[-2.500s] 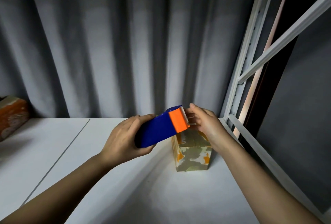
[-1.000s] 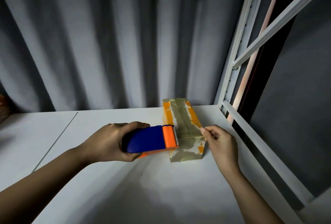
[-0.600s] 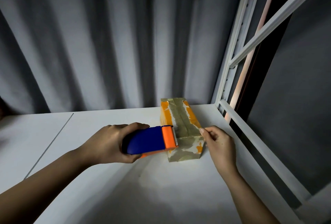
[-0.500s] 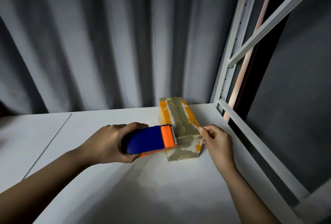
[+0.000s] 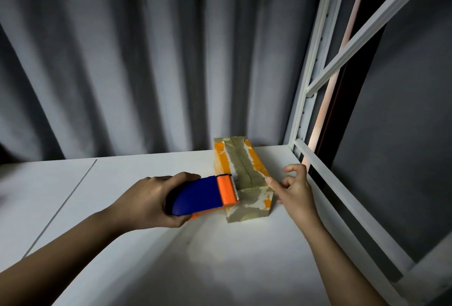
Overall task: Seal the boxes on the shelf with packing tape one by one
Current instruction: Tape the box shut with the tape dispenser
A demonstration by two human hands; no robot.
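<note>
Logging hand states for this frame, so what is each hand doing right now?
Left hand: grips the tape dispenser.
Right hand: fingers loosely curled beside the box, a fingertip at its corner; holds nothing visible.

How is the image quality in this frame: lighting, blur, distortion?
Head view: dim overall, with one bright pool on the shelf before the box; the far left edge is smeared; the wide lens bows the frame; both hands and the dispenser look sharp.

I see a smooth blue-and-orange plastic tape dispenser (image 5: 203, 194), a box (image 5: 244, 181) of orange card under glossy brownish tape, a matt white shelf (image 5: 151, 252), a painted metal frame (image 5: 305, 100), and a grey cloth curtain (image 5: 146, 61).
</note>
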